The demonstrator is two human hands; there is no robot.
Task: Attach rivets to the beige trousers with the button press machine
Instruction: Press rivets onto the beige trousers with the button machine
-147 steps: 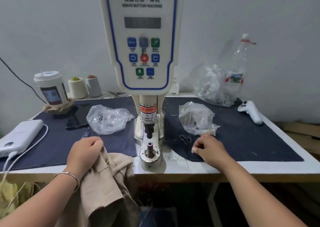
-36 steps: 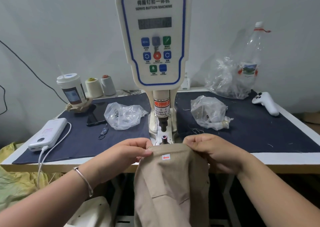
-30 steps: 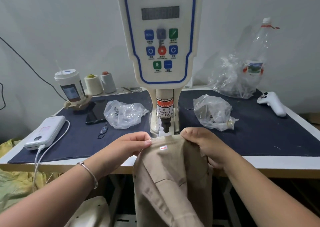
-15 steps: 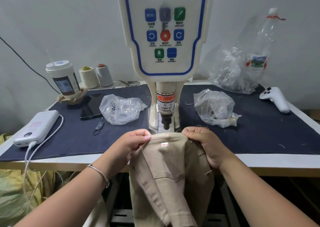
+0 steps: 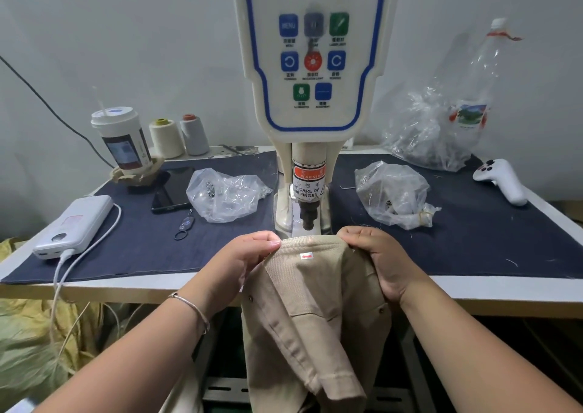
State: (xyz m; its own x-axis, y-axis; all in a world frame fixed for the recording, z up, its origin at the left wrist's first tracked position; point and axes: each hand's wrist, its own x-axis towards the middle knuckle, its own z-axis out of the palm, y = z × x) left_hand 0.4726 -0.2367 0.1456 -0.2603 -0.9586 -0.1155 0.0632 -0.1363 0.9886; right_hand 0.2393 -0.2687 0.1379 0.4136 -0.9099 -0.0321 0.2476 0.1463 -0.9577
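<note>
Button press machine [image 5: 310, 103] stands mid-table; trousers [image 5: 315, 302] hang before it, plastic bags left [image 5: 225, 196] and right [image 5: 392, 193].

Both hands, the left hand [image 5: 244, 262] and right hand [image 5: 383, 261], are pinching plain beige trousers [image 5: 312, 311] that are showing a fine twill weave and a small white tag [image 5: 306, 256] with a red mark between the grips. Just beyond the grip, the cream machine [image 5: 312, 97] is showing a blue outline, blue, green and grey buttons, one red dial, and a red warning label [image 5: 308, 173]. A navy mat [image 5: 473, 239] is lying on the white table [image 5: 504, 289] to either side. Left of the grip are sitting a white power bank [image 5: 75, 224], a black phone [image 5: 173, 190], and cream and grey spools [image 5: 178, 134]. Right of it is lying a white controller [image 5: 501, 180].
</note>
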